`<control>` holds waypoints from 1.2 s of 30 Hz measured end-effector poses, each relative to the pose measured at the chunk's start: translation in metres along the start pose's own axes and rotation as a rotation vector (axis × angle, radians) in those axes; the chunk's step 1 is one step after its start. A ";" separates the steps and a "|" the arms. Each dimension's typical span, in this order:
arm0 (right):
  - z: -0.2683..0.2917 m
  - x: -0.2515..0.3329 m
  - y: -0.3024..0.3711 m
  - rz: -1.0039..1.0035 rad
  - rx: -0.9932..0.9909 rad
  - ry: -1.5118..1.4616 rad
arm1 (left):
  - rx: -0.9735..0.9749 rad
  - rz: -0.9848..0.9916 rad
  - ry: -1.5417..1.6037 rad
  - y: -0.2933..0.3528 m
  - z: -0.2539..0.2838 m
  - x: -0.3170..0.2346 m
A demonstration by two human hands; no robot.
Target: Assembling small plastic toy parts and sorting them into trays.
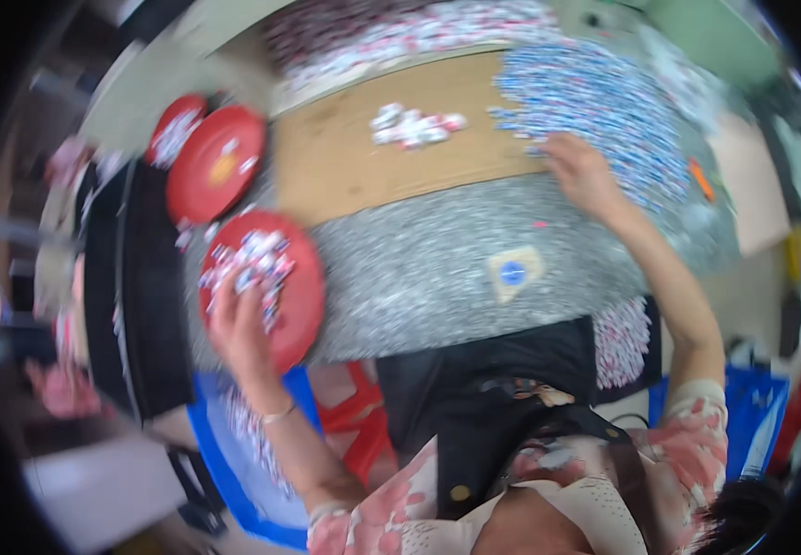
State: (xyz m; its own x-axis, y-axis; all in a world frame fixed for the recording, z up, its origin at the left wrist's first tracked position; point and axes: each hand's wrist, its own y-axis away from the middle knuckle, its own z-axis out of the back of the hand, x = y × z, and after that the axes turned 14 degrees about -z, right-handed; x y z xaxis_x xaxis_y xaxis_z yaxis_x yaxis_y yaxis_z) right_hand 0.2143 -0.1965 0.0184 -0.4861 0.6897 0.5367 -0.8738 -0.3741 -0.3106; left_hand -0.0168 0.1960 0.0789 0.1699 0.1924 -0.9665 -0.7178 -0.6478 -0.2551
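My left hand [238, 324] reaches over a red plate [306, 305] at the left of the table. Its fingers are bent and slightly apart, touching a heap of small white, red and blue pieces [266, 254] that look like wrapped candies. My right hand [585, 174] is at the near left edge of a wide spread of blue-and-white small pieces [604, 102]. Its fingers are curled together; motion blur hides what is between them. Between the hands, on a brown cardboard sheet [345, 166], lies a small cluster of white and pink pieces [414, 127].
Two more red plates, one nearer [192, 180] and one behind [161, 120], stand at the far left. A long heap of white and pink pieces [419, 37] lines the back. An orange tool [701, 180] lies at right. Blue bins [234, 504] flank my lap.
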 end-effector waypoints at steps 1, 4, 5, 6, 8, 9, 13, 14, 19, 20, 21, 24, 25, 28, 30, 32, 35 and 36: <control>0.004 -0.004 -0.004 0.005 -0.005 -0.012 | 0.032 0.077 0.255 0.000 -0.012 -0.004; 0.006 -0.024 -0.014 0.067 0.008 0.174 | 0.126 0.188 0.793 0.005 -0.030 0.020; 0.008 -0.023 -0.015 0.057 0.046 0.233 | 0.136 0.205 0.907 0.007 -0.039 0.026; 0.005 -0.020 -0.019 0.089 0.061 0.200 | 0.135 0.311 0.939 0.007 -0.040 0.026; 0.002 -0.017 -0.023 0.074 0.178 0.334 | 0.116 0.325 0.981 0.014 -0.043 0.027; -0.001 -0.016 -0.026 0.086 0.188 0.326 | 0.121 0.339 1.001 0.016 -0.043 0.025; -0.005 -0.017 -0.030 0.129 0.170 0.362 | 0.093 0.369 1.010 0.019 -0.039 0.030; -0.005 -0.016 -0.031 0.141 0.162 0.370 | 0.096 0.375 1.028 0.019 -0.038 0.031; -0.003 -0.015 -0.033 0.167 0.160 0.401 | 0.077 0.414 1.035 0.019 -0.034 0.034; -0.004 -0.015 -0.033 0.166 0.157 0.415 | 0.084 0.415 1.054 0.021 -0.033 0.036; -0.005 -0.015 -0.033 0.166 0.154 0.429 | 0.090 0.416 1.074 0.022 -0.031 0.038; -0.005 -0.016 -0.034 0.168 0.166 0.376 | 0.105 0.415 1.064 0.022 -0.027 0.039; -0.005 -0.017 -0.034 0.166 0.169 0.373 | 0.118 0.418 1.068 0.023 -0.026 0.040; -0.007 -0.015 -0.035 0.174 0.174 0.382 | 0.101 0.419 1.045 0.025 -0.021 0.040; -0.006 -0.015 -0.036 0.178 0.172 0.408 | 0.082 0.417 1.051 0.027 -0.021 0.039; -0.003 -0.019 -0.036 0.172 0.207 0.418 | 0.069 0.418 1.059 0.029 -0.022 0.038; 0.001 -0.007 -0.030 0.222 0.138 0.396 | 0.086 0.420 1.074 0.032 -0.030 0.034; 0.004 0.006 -0.026 0.245 0.067 0.400 | 0.080 0.401 1.030 0.035 -0.035 0.028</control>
State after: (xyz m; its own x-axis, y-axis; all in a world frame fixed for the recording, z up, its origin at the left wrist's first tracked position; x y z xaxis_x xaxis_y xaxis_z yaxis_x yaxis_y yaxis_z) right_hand 0.2343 -0.1849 0.0333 -0.6460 0.7560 0.1054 -0.7396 -0.5857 -0.3315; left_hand -0.0133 0.1529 0.0421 0.3692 -0.7496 -0.5493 -0.8817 -0.4694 0.0481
